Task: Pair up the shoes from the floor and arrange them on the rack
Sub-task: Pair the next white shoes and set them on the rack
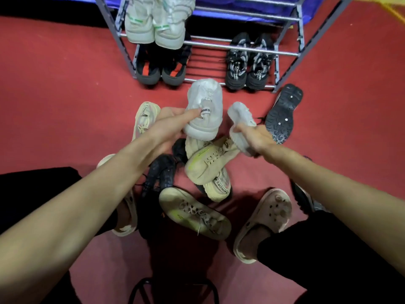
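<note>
My left hand [168, 126] grips a pale grey sneaker [205, 106] by its heel, toe pointing toward the rack. My right hand [255, 139] holds a matching pale grey sneaker [240, 119] by its side, tilted. Both shoes hang above a heap of loose shoes on the red floor: beige sneakers [210, 163], a cream sneaker [192, 211], black sneakers [161, 174] and a beige shoe [145, 117] at the left. A metal shoe rack [241, 49] stands ahead, holding a white pair [155, 20] on an upper shelf, a black-orange pair [160, 71] and a black-white pair [248, 64] on the lowest shelf.
A black shoe [282, 113] lies sole-up beside the rack's right leg. My feet in beige clogs [265, 224] flank the heap. A black stool frame [173, 288] is below me. The lowest shelf has a free gap [206, 64] between its two pairs.
</note>
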The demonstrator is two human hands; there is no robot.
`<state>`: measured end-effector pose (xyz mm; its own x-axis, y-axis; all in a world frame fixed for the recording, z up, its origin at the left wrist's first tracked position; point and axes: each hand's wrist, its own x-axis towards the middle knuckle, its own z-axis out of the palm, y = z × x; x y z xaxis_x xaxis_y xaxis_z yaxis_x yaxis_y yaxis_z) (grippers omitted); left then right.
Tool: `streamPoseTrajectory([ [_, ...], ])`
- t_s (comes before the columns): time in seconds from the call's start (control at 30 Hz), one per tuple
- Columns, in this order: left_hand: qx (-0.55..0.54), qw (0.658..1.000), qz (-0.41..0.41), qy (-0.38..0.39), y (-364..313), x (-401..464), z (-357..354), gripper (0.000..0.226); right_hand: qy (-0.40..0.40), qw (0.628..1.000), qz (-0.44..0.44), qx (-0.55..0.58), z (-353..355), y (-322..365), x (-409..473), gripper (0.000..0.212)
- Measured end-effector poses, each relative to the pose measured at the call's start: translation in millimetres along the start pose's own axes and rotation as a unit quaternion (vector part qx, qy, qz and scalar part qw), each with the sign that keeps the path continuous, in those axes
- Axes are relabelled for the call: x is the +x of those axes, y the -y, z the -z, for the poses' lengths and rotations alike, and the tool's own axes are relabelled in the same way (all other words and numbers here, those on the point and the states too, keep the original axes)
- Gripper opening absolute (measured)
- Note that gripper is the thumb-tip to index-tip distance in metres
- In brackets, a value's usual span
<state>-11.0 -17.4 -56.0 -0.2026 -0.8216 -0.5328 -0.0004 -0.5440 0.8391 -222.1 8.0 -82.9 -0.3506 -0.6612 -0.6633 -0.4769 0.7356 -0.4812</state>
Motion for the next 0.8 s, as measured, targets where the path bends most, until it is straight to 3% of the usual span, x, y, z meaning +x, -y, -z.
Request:
streamPoseTrajectory([
  [0.1, 0.004, 0.998, -0.051, -0.027, -23, 4, -18, 0.030, -0.087, 0.995, 0.030, -0.047, 46, 4, 5, 0.100],
  [0.17, 0.018, 0.995, -0.087, -0.039, -38, 12, -30, 0.024, -0.136, 0.986, 0.064, -0.069, 71, 10, 12, 0.095],
  [0.33, 0.102, 0.983, -0.145, -0.053, -66, 41, -59, 0.023, -0.164, 0.978, 0.112, -0.064, 107, 32, 31, 0.084],
  [0.53, -0.032, 0.995, -0.097, -0.009, -80, 87, -85, 0.032, -0.216, 0.965, 0.133, -0.073, 115, 60, 65, 0.076],
  [0.67, -0.092, 0.993, -0.071, 0.017, -91, 124, -92, 0.014, -0.260, 0.955, 0.126, -0.061, 117, 80, 98, 0.073],
  [0.8, -0.117, 0.991, -0.063, 0.009, -101, 157, -96, 0.018, -0.276, 0.946, 0.152, -0.075, 119, 93, 132, 0.071],
])
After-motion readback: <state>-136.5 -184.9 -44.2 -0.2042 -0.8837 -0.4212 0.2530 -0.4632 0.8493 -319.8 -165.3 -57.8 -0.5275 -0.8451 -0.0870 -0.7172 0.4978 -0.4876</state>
